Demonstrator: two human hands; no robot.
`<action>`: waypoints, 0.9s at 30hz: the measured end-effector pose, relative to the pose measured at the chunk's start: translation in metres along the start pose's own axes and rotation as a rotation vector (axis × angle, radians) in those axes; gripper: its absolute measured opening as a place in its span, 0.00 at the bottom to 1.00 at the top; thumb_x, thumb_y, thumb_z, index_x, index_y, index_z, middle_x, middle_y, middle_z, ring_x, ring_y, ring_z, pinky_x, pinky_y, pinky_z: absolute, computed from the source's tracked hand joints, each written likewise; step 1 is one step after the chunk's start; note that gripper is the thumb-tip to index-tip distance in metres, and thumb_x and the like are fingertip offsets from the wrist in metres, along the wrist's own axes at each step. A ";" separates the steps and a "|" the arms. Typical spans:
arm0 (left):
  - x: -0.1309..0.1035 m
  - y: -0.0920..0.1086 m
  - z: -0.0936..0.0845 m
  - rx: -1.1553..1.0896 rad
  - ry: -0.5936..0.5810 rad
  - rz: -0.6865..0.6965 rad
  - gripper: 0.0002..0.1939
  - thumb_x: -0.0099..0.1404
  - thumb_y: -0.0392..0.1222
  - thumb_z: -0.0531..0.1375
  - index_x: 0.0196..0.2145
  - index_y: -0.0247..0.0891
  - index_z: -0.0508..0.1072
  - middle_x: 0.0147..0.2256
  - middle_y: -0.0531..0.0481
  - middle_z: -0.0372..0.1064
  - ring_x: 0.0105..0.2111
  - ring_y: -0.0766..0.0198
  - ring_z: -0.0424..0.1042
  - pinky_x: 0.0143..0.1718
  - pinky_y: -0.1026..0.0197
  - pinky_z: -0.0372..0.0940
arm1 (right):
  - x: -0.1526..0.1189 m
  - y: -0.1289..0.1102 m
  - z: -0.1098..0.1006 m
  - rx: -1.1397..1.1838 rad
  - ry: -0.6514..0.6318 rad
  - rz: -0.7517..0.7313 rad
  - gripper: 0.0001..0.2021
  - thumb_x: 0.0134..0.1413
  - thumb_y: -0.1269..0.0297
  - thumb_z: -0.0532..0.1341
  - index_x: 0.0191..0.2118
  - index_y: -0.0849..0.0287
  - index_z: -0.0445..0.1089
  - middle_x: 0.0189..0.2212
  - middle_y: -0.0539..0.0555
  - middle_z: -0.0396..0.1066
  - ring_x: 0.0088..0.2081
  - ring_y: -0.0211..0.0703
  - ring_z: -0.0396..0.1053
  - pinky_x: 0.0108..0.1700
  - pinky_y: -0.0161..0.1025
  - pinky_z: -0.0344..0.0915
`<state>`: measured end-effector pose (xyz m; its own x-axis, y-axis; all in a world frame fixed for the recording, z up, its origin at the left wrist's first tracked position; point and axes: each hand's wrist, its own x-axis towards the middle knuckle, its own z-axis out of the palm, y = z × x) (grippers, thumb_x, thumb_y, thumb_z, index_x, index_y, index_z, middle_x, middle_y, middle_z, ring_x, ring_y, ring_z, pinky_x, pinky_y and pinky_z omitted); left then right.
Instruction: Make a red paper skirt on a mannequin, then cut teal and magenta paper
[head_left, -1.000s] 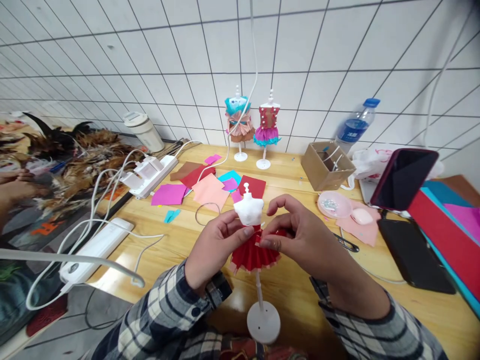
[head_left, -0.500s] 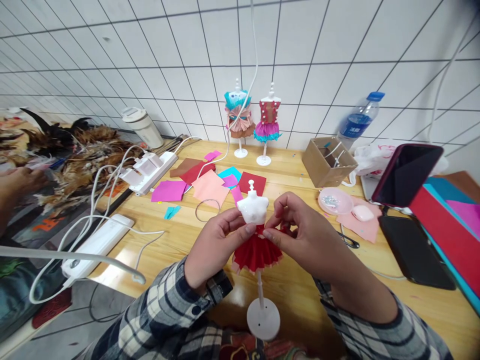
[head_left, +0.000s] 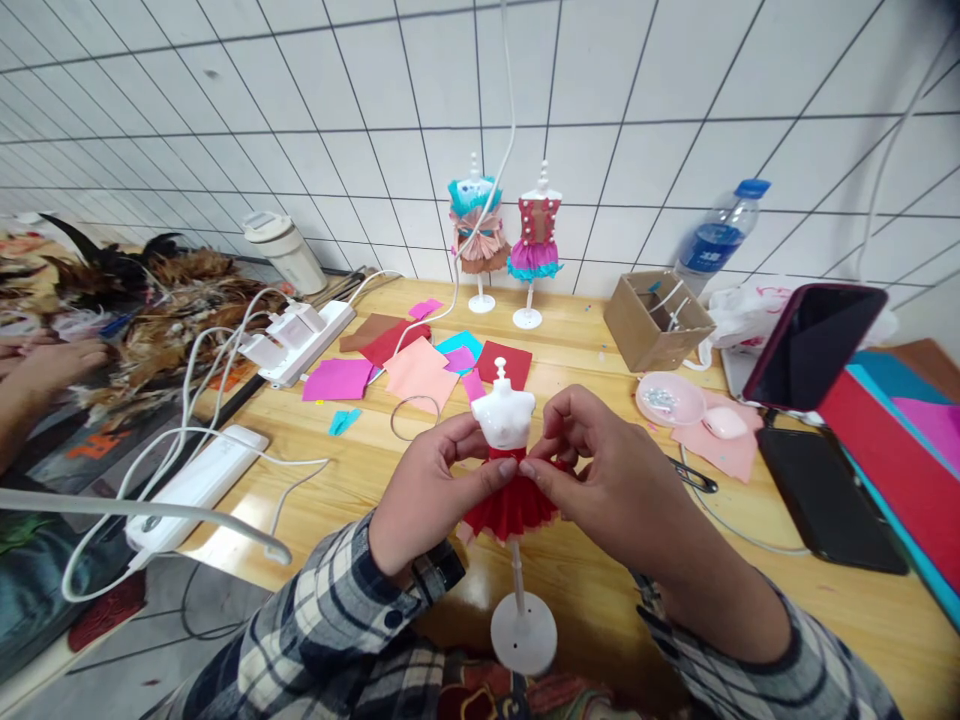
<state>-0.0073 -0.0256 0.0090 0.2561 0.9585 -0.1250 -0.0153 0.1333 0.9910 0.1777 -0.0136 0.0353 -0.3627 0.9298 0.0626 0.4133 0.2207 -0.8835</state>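
Observation:
A small white mannequin (head_left: 504,415) stands upright on a round white base, close to me. Around its waist is a red pleated skirt (head_left: 517,508) with a pale pink hem. My left hand (head_left: 442,485) pinches the skirt's waistband at the front, its other fingers behind the mannequin's side. At the right side of the waist, my right hand (head_left: 592,465) has thumb and forefinger pressed together on the red waistband material. The thumbs are nearly touching.
Behind are two dressed mannequins (head_left: 535,255), paper sheets (head_left: 420,370) and a wire ring. To the right: a cardboard box (head_left: 645,335), pink dish (head_left: 670,400), scissors, phones, a bottle. To the left: a power strip (head_left: 304,345), cables, feathers and another person's hand (head_left: 52,370).
The mannequin has shifted slightly left and up, showing more red waistband. My right thumb has moved slightly left. The other person's hand has moved right.

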 end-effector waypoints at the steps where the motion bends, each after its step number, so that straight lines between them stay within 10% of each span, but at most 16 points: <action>1: 0.000 -0.001 0.000 -0.003 0.000 0.002 0.26 0.58 0.41 0.68 0.53 0.36 0.71 0.48 0.41 0.76 0.47 0.51 0.75 0.50 0.54 0.66 | 0.000 -0.001 0.000 -0.012 0.009 0.000 0.11 0.51 0.71 0.62 0.36 0.54 0.59 0.26 0.44 0.70 0.24 0.33 0.68 0.28 0.31 0.64; 27: -0.002 -0.015 -0.019 -0.297 -0.145 0.056 0.15 0.56 0.38 0.69 0.43 0.41 0.78 0.33 0.50 0.78 0.33 0.67 0.76 0.39 0.68 0.68 | 0.010 0.012 -0.006 0.184 -0.145 0.017 0.13 0.46 0.71 0.66 0.34 0.55 0.61 0.28 0.44 0.71 0.26 0.33 0.67 0.27 0.32 0.62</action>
<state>-0.0255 -0.0246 -0.0067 0.3810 0.9237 -0.0410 -0.3091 0.1691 0.9359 0.1839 0.0005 0.0284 -0.4786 0.8780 -0.0089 0.2659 0.1353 -0.9545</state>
